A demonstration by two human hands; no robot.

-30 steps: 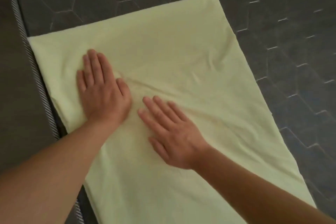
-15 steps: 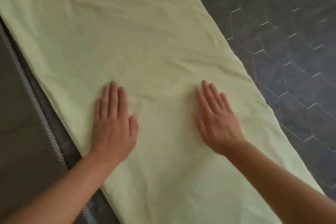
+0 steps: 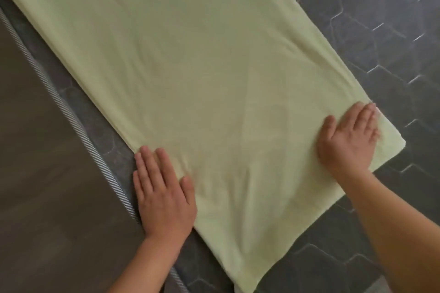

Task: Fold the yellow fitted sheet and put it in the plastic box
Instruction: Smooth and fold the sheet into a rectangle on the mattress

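While neither hand grips anything, both lie flat and open on the cloth: the left hand (image 3: 163,194) presses palm-down at the lower left of the frame, its outer fingers spilling off the long edge, and the right hand (image 3: 350,139) presses at the right, fingertips reaching the opposite long edge. Between them stretches the yellow fitted sheet (image 3: 190,66), already folded into a long band that runs from the upper left corner of the frame down to the lower middle, lying on a dark mattress (image 3: 392,43) quilted in hexagons. A striped piping (image 3: 71,112) borders the mattress on the left, and beyond it a dull brown floor (image 3: 35,173) fills the lower left.

The step in hand looks like smoothing, pushing air and wrinkles out toward both edges before another fold. The next move probably calls for pinching the near end's corners and carrying that end up over the band, keeping the edges in line.

The sheet is pale yellow, soft and matte, mostly flat, with faint creases fanning near the left thumb and small ripples along the right edge. No elastic hem shows. The plastic box is nowhere in view.
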